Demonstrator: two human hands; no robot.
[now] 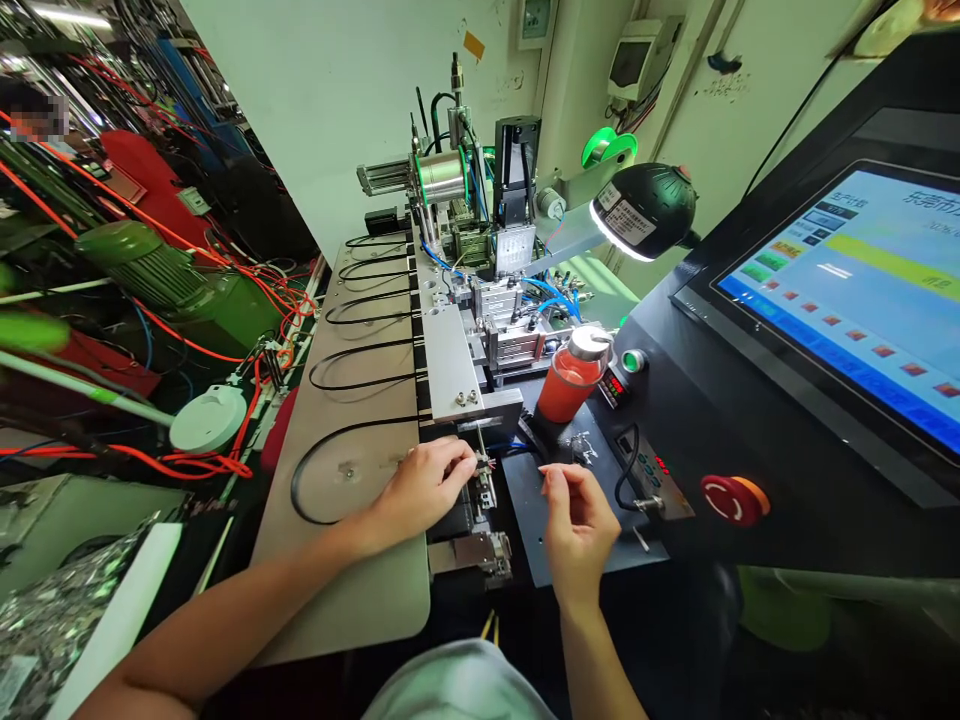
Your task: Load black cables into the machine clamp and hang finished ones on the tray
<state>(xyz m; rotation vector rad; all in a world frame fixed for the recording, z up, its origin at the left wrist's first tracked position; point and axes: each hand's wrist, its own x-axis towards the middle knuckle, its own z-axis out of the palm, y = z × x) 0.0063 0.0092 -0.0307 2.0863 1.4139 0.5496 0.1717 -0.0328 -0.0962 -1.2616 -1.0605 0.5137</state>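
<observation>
My left hand (pixel 435 485) is closed, thumb and fingertips together at a small metal fixture (pixel 484 485) on the machine's near end. What sits between those fingertips is too small to make out. The closest looped black cable (pixel 296 480) runs along the beige plate (pixel 360 590) and passes behind my left wrist. My right hand (pixel 579 525) is raised over the dark metal shelf (pixel 532 540), with thumb and index finger pinched; anything in the pinch cannot be told. Just beyond it lies a small pile of shiny metal pieces (pixel 583 447).
Several more cable loops (pixel 367 375) lie farther back. A jar of red contents (pixel 566 385) stands behind the pile. To the right are a red emergency stop button (pixel 735 498) and a touchscreen (pixel 862 290). A black lamp (pixel 649 205) shines from above. A person (pixel 37 110) is at far left.
</observation>
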